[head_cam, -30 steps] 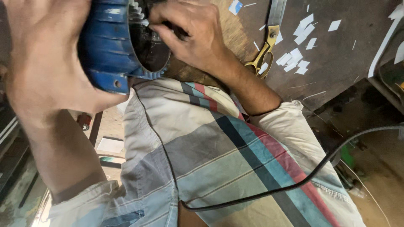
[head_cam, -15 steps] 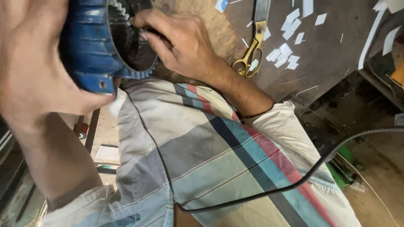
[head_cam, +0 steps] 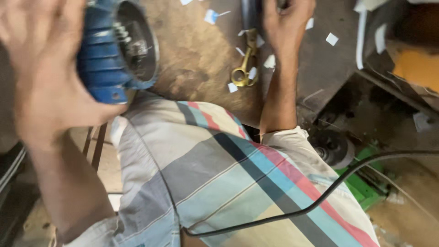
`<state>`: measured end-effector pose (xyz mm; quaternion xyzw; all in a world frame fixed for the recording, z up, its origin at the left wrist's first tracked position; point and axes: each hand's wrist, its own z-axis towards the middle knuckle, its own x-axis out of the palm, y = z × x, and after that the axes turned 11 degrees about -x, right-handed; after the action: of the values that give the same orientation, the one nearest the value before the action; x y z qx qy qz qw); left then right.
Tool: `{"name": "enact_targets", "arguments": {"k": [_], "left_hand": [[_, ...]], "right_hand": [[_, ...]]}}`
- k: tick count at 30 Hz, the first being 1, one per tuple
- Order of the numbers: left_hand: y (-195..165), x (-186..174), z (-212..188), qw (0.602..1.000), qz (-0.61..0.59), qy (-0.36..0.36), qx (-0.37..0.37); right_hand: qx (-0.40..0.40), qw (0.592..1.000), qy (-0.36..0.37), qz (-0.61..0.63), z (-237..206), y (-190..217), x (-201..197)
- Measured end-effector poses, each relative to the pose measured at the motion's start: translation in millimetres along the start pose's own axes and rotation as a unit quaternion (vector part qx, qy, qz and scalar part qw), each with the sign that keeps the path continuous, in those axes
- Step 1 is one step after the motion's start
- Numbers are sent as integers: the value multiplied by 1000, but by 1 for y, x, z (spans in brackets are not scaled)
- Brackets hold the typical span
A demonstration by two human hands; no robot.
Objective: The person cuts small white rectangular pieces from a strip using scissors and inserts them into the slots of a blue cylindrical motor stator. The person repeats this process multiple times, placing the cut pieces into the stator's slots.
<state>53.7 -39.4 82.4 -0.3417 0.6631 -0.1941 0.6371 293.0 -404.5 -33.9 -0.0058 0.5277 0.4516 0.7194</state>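
Observation:
My left hand (head_cam: pixel 45 77) grips a blue motor housing (head_cam: pixel 107 50) near the top left, its open round end with dark windings facing right. My right hand (head_cam: pixel 288 20) is stretched out over the brown worktop (head_cam: pixel 196 59), away from the housing, at the top edge of view; its fingertips are cut off and I cannot tell if they hold anything. Brass-handled scissors (head_cam: pixel 244 64) lie on the worktop just left of that wrist. My striped shirt (head_cam: pixel 228 183) fills the lower middle.
Small white paper scraps (head_cam: pixel 331 39) are scattered on the worktop. A black cable (head_cam: pixel 329 194) crosses my shirt toward the right. A green machine part (head_cam: pixel 366 183) and a dark round disc (head_cam: pixel 334 146) sit low on the right.
My right hand has left the open end of the blue housing and moved right, past the scissors. The left hand still holds the housing, now tilted more to the side.

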Motion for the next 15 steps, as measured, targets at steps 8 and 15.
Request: {"name": "enact_targets", "arguments": {"k": [8,15], "left_hand": [[24,39,-27,986,-80,99,-105],[56,47,-54,958,-74,154,-230]], "right_hand": [[86,983,-84,-138,-58,-104,-140],[278,947,-45,-156,-80,-106,-155]]}}
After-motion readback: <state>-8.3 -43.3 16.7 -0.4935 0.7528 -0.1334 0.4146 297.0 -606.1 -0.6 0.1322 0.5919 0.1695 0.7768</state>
